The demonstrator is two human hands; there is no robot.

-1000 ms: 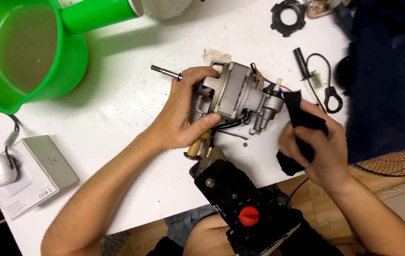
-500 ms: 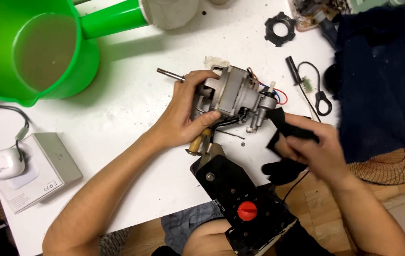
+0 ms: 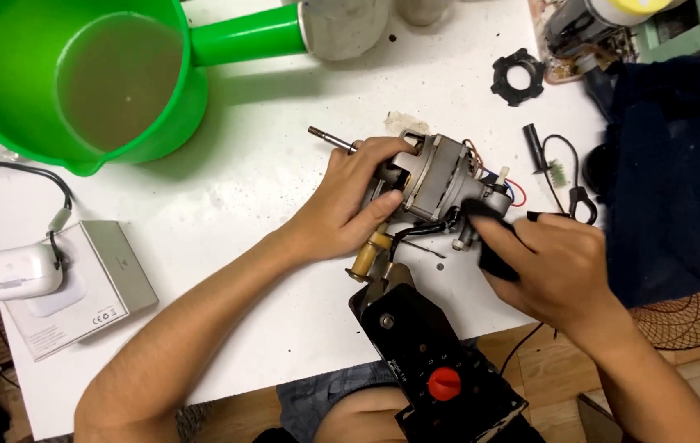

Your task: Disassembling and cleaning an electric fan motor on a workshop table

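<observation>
White table [image 3: 227, 205] fills most of the frame. Green jug [image 3: 79, 78], upper left, holds murky liquid. Dark blue cloth [image 3: 678, 164] lies at right edge. Black control box w/ red knob [image 3: 440, 369] sits bottom centre.

Fan motor [image 3: 440, 172] sits centre frame on the table, shaft pointing upper left. Left hand [image 3: 350, 201] is closed round the motor's shaft end, thumb underneath, fingers over the top. Right hand [image 3: 559, 267] pinches a black rag [image 3: 489, 238], pressed against the motor's lower right end.

Change vs. earlier frames: right hand was off the motor w/ rag bunched; now rag is in contact w/ the housing, so wiping looks under way. Left-hand hold unchanged. Motor approx. same spot on table.

Small items: black ring [image 3: 518, 76] upper right; white earbud case [image 3: 22, 271] left edge.
</observation>
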